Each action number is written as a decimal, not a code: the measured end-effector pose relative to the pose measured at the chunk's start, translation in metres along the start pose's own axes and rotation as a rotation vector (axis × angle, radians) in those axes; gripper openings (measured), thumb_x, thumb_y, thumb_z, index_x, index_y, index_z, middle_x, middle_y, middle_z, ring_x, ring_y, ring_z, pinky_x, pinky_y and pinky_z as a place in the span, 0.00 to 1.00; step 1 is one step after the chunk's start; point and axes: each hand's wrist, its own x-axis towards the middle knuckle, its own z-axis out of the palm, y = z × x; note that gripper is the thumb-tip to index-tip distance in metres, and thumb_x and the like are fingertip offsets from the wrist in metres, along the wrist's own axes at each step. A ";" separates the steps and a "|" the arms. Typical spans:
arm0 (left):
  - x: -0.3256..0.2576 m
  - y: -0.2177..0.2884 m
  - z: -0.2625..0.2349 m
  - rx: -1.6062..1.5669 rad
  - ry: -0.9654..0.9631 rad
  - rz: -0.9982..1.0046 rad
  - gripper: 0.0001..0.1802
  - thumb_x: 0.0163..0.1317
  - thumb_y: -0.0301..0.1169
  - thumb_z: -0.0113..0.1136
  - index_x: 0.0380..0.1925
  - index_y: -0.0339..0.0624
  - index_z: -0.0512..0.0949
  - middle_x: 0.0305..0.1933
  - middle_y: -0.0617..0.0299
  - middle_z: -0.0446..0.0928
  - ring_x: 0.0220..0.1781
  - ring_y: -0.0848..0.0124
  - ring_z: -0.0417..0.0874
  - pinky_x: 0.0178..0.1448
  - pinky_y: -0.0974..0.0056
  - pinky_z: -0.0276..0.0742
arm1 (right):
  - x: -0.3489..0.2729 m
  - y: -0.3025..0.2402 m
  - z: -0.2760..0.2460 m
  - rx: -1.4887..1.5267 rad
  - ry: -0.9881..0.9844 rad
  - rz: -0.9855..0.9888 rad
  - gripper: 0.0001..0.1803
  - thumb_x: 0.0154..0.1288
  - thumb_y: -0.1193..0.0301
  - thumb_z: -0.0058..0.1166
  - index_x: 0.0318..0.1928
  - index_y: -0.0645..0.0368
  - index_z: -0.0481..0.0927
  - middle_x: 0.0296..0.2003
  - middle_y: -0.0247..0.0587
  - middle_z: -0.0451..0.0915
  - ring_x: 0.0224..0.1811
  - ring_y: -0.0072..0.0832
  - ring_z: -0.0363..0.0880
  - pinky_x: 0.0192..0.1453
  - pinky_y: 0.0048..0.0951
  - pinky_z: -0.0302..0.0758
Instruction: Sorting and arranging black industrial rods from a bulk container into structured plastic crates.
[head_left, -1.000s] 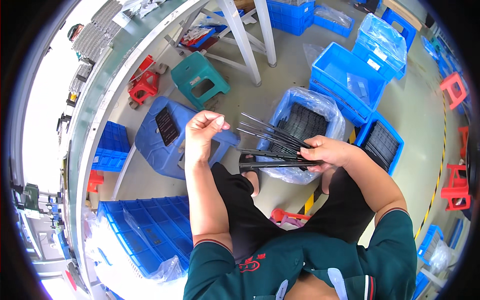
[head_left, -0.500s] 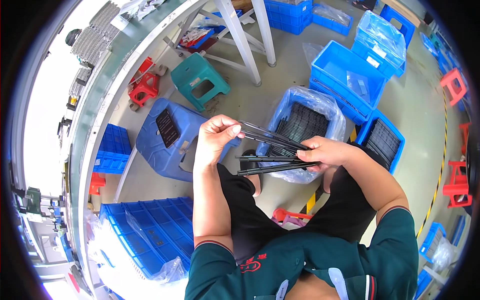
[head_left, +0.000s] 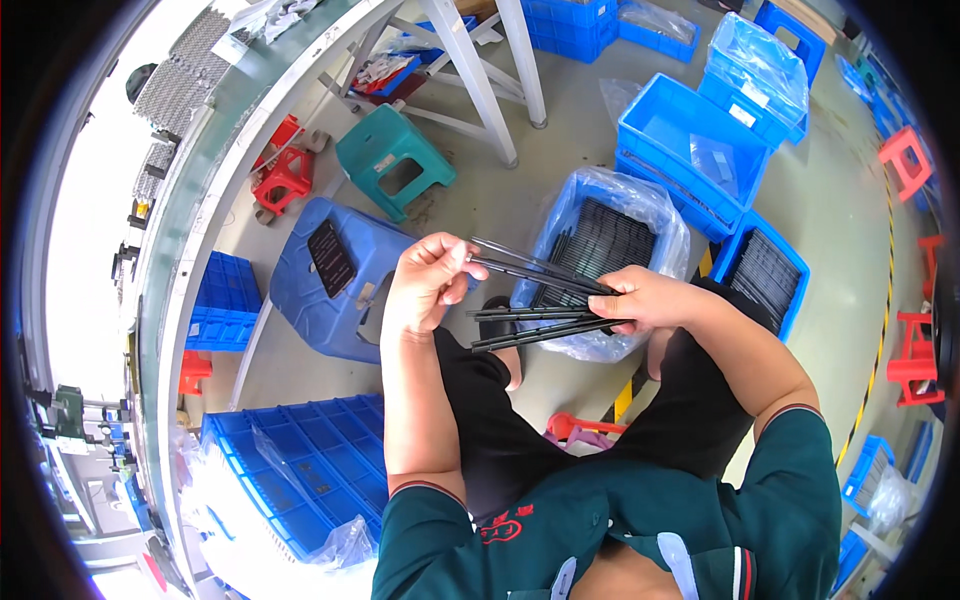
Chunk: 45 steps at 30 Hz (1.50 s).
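A fanned handful of thin black rods (head_left: 545,316) is gripped near one end by my right hand (head_left: 645,298), fingers closed round them. Their free ends point left. My left hand (head_left: 430,278) pinches the tip of an upper rod between thumb and fingers; its other fingers are curled. Beneath the rods stands a blue crate (head_left: 572,192) lined with clear plastic, with many similar black rods lying in rows inside. To its right, another blue crate (head_left: 795,262) holds more black rods, partly hidden by my knee.
A blue stool (head_left: 290,290) with a dark phone (head_left: 331,258) on it stands at left, near a green stool (head_left: 385,150). An open blue crate (head_left: 665,120) lies beyond the lined one. Stacked blue crates (head_left: 310,465) stand at lower left, beside a long workbench (head_left: 185,220).
My left hand's lower fingers have shifted slightly near the rod tips. My right hand keeps its hold, and the whole view has moved a little.
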 end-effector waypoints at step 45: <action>-0.002 0.001 -0.001 0.228 0.170 0.063 0.06 0.57 0.26 0.61 0.33 0.35 0.77 0.28 0.59 0.80 0.26 0.78 0.77 0.30 0.75 0.68 | 0.004 0.005 -0.002 -0.201 0.032 -0.002 0.20 0.66 0.54 0.46 0.28 0.59 0.72 0.15 0.28 0.69 0.18 0.16 0.65 0.24 0.22 0.63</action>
